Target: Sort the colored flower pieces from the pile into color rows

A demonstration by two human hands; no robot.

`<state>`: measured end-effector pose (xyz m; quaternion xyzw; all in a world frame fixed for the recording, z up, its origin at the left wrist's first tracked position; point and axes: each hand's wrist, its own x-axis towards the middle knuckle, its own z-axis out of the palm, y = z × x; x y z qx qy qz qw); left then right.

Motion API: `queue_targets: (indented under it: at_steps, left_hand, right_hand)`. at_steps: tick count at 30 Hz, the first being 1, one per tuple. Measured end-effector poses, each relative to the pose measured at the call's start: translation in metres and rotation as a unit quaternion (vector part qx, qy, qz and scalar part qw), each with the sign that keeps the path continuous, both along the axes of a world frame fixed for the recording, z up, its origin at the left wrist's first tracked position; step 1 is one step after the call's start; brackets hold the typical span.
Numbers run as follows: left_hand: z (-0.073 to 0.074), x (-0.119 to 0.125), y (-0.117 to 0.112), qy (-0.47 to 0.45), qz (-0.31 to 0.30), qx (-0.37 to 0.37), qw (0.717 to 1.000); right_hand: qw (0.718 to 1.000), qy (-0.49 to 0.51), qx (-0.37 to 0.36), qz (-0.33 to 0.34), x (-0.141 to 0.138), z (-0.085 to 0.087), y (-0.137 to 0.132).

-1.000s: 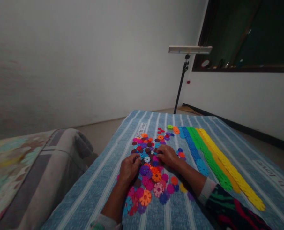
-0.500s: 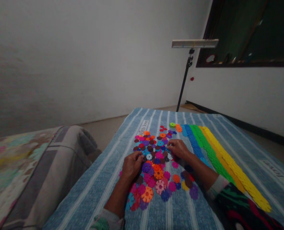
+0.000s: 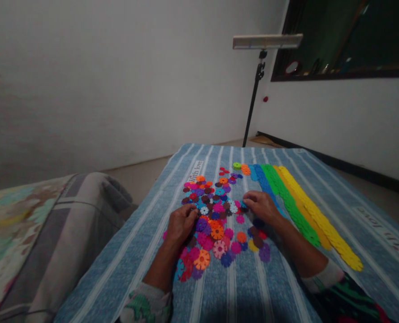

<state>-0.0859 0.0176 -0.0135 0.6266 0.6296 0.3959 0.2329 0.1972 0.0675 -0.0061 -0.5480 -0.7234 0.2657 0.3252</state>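
Note:
Many flower-shaped plastic discs [image 3: 217, 231] in mixed colours lie in a loose heap on a blue striped cloth [image 3: 145, 251]. My left hand [image 3: 182, 223] rests at the heap's left edge with its fingers bent together; whatever is in them is hidden. At the heap's right side, my right hand [image 3: 262, 206] pinches what looks like a small blue flower disc at its fingertips. To the right run long overlapping rows of discs: a blue row [image 3: 266, 185], a green row [image 3: 290, 207], an orange-yellow row [image 3: 312, 224] and a yellow row [image 3: 330, 229].
Beyond the rows' far end sit a lime green disc [image 3: 236, 166] and some orange discs [image 3: 245, 169]. A lamp-like bar on a black stand [image 3: 251, 105] rises behind the cloth-covered surface. A grey draped piece of furniture [image 3: 92, 215] stands at left.
My right hand has drawn slightly right, away from the heap. My left hand stays at the heap's left edge. The camera view has shifted a little.

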Motion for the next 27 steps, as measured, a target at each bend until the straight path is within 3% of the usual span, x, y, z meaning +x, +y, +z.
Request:
queue_targets:
  at_steps: [5, 10, 18, 23, 27]
  left_hand:
    - [-0.001, 0.002, -0.001, 0.037, -0.018, 0.01, 0.999]
    - [-0.007, 0.003, 0.0, 0.013, -0.023, 0.01, 1.0]
    - [-0.009, 0.006, -0.003, -0.048, -0.062, -0.005, 0.997]
    - [-0.004, -0.005, -0.003, -0.1, -0.041, -0.014, 0.994]
    - [0.007, -0.021, -0.021, -0.06, -0.037, -0.049, 0.996]
  right_hand:
    - [0.999, 0.043, 0.004, -0.003, 0.001, -0.009, -0.033]
    - [0.993, 0.116, 0.008, -0.002, -0.007, -0.021, -0.052]
    - [0.974, 0.225, -0.02, -0.018, -0.012, -0.036, -0.055]
    - [0.974, 0.225, -0.012, -0.011, -0.012, -0.041, -0.055]
    - [0.978, 0.209, -0.009, -0.006, -0.01, -0.045, -0.054]
